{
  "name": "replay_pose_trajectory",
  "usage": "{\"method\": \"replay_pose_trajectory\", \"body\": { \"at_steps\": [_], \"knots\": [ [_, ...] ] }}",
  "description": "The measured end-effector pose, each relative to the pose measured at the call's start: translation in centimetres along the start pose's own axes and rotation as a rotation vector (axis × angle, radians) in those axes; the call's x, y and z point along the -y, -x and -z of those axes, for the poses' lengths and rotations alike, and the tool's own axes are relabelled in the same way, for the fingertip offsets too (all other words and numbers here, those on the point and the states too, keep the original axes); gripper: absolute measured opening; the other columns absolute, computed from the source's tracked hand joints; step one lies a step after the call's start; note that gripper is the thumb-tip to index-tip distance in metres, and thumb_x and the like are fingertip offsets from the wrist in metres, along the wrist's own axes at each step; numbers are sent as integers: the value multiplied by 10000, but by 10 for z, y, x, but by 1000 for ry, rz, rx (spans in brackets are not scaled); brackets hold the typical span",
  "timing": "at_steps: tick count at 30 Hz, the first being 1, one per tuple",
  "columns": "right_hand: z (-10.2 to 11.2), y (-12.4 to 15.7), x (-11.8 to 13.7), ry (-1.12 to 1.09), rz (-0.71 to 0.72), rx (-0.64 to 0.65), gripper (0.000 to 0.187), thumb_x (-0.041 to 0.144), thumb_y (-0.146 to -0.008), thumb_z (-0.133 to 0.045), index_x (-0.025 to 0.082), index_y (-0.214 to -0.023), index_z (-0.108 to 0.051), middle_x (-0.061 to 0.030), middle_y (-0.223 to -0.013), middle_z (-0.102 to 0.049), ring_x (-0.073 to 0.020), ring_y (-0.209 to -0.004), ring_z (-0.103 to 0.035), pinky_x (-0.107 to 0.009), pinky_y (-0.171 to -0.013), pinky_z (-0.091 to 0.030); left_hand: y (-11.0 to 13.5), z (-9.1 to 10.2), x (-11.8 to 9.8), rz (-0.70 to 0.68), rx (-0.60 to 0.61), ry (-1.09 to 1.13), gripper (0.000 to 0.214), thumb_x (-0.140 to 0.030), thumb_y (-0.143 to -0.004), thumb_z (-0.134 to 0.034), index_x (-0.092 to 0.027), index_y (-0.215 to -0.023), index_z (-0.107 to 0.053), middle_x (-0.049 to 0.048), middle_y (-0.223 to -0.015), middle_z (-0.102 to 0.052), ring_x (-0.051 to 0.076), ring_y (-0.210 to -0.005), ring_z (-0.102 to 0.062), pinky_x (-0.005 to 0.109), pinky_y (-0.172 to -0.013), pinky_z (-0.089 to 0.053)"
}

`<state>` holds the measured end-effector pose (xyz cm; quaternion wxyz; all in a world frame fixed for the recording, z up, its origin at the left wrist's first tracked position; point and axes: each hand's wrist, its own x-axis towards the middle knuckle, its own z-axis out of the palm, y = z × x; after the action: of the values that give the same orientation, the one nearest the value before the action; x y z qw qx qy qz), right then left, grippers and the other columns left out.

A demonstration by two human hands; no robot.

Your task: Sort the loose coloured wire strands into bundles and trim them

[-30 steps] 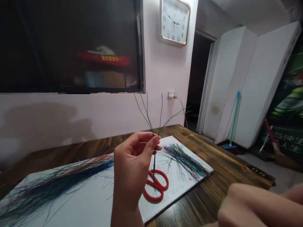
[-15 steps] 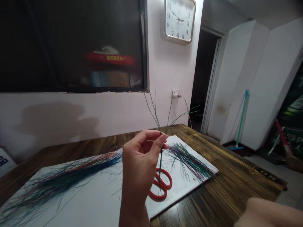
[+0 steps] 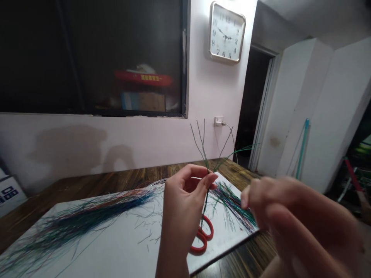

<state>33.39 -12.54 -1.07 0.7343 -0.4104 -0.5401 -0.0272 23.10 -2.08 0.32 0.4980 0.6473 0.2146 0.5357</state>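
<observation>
Head view, so what does the left hand (image 3: 181,200) have?

"A slim bundle of coloured wires (image 3: 205,204), pinched between thumb and fingertips, with the hand closed narrowly around it. The bundle stands almost upright, in front of the person."

"Has it been worked at all?"

"Below the pinch, its strands run together in a dark twist. Above the pinch they are untwisted, and the ends fan out as separate thin stalks against the wall."

"And the right hand (image 3: 290,220)?"

"Raised just beside the bundle, with its fingers drawn together. It doesn't appear to touch the bundle. It is blurred, so nobody could say whether it grips a strand."

"What lies beneath them?"

"Red-handled scissors (image 3: 203,237) lie under the left hand on a white board (image 3: 121,243). A long heap of multicoloured strands (image 3: 87,216) lies loose on that board to the left, and a smaller heap (image 3: 232,206) to the right. Neither heap is gathered, and stray bits are scattered between them."

"Further out?"

"The board sits on a dark-stained wooden table (image 3: 87,185). Beyond it are a wall socket (image 3: 218,121) and a square wall clock (image 3: 227,31)."
</observation>
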Motion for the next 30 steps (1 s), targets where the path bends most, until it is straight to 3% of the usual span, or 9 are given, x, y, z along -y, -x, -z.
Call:
{"method": "replay_pose_trajectory", "body": {
  "at_steps": [4, 6, 13, 18, 21, 26, 30],
  "knots": [
    [-17, -23, -5, -3, -126, 21, 31, 254, -821, -632, 232, -834, -651, 9, -682, -603, -109, -619, -567, -184, -504, -467, 2, -1, 0, -9, 8, 26, 147, -306, -712, -734, -200, -757, -644, -46, -663, -657, 87, -627, -643, 155, -584, -504],
    [-21, -27, -14, -24, -124, 16, 90, 223, -824, -629, 237, -899, -677, 17, -689, -605, -97, -628, -567, -173, -522, -473, 3, -2, 0, -15, 29, 27, 123, -284, -717, -731, -198, -756, -651, -42, -680, -663, 88, -642, -644, 155, -595, -509],
    [-34, -29, -28, -239, -67, -132, 136, 114, -758, -681, 215, -792, -596, 45, -732, -612, -69, -602, -582, -173, -527, -487, 4, -3, -5, -8, 20, 116, 36, -201, -741, -699, -186, -747, -668, -37, -631, -666, 73, -593, -630, 139, -575, -504],
    [-34, -32, -30, -260, -133, -83, 157, 138, -741, -707, 202, -759, -564, 13, -809, -683, -95, -692, -646, -160, -533, -509, 3, 1, -5, 24, 77, 67, 57, -212, -790, -644, -178, -754, -672, -14, -633, -670, 90, -613, -628, 168, -589, -506],
    [-34, -32, -31, -256, -173, -50, 179, 166, -731, -723, 198, -740, -547, 8, -764, -694, -100, -637, -646, -168, -504, -513, 3, 2, -5, 19, 104, 4, 102, -246, -820, -609, -183, -780, -677, -3, -654, -672, 102, -632, -621, 190, -603, -501],
    [-37, -33, -33, -238, -200, -84, 262, 218, -732, -723, 216, -943, -568, 17, -689, -688, -128, -566, -641, -225, -491, -540, 4, 1, -5, 12, 128, -32, 152, -276, -853, -559, -184, -854, -680, 22, -730, -685, 139, -696, -647, 245, -647, -517],
    [-38, -32, -33, -218, -217, -14, 114, 208, -760, -688, 191, -867, -651, 4, -686, -670, -115, -569, -625, -213, -498, -533, 5, 0, -4, 3, 126, -32, 176, -265, -853, -554, -174, -931, -682, 44, -804, -703, 149, -723, -661, 260, -672, -533]
  ]
}}
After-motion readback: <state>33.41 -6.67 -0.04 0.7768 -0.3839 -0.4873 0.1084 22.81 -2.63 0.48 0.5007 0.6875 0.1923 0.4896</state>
